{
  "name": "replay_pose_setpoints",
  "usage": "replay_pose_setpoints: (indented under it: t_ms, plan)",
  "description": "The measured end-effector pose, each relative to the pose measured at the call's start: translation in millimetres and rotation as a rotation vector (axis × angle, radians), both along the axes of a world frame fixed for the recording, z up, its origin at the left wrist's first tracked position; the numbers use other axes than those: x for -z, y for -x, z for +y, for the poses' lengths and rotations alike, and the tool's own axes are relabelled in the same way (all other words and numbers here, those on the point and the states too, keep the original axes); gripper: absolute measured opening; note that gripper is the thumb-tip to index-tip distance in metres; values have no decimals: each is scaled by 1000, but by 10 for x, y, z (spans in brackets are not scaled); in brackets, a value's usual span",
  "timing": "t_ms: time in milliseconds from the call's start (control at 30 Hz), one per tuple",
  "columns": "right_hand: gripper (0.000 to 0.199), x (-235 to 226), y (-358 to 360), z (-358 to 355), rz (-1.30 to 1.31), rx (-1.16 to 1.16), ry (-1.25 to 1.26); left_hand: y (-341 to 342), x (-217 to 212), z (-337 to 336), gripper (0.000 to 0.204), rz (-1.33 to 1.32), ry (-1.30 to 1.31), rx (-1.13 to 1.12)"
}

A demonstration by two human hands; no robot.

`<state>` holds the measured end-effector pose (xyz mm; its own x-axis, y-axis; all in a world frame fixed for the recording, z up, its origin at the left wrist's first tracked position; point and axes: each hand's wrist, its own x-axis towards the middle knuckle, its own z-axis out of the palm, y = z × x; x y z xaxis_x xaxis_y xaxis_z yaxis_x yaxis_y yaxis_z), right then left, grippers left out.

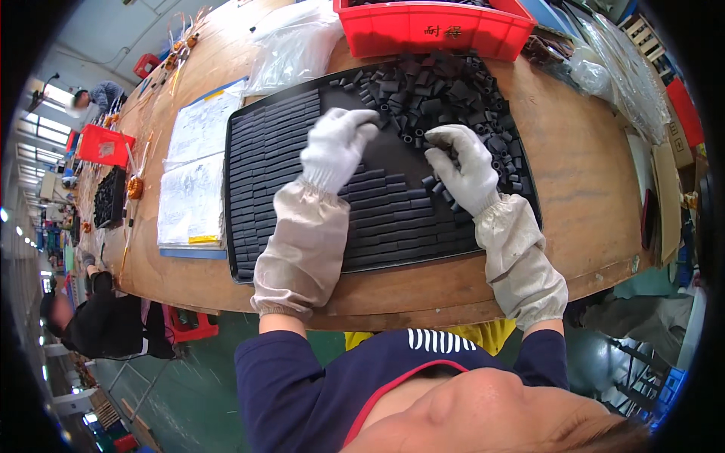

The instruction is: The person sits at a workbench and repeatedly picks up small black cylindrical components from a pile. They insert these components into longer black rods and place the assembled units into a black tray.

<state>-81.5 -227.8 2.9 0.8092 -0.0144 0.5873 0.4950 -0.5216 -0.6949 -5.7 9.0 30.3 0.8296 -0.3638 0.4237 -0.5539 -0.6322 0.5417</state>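
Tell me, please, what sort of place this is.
Probably a factory workshop: a tray with rows of black tubes, a red plastic bin, and another person in black beside the wooden worktable.

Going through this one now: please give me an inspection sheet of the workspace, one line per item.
Surface: wooden table, bearing a black tray.
Job's things: short black pieces in rows at the tray's left and front; a loose pile toward its back right.
Clutter: papers left of the tray; clear plastic bags and a red bin behind it.
Hands: gloved left hand and right hand over the tray, fingers bent; grip on any piece cannot be told.
Cables: coils with thin leads, table's left side.
Surroundings: dark-clothed co-worker at left; green floor.
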Motion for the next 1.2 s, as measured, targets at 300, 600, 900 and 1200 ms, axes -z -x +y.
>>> replay_pose_setpoints:
  t_ms: [300,600,900,1200]
  plan:
    - [16,-20,-7,-12,-3,23,29,-52,-8,319,25,33,-654,-76]
    - [14,1,-68,-131,-39,190,-6,7,-79,255,16,44,-678,-79]
    - [19,-51,-15,-190,21,142,538,160,91,-129,15,-195,-237,252]
    - [20,-62,31,-269,61,55,676,347,229,-370,22,-152,-250,305]
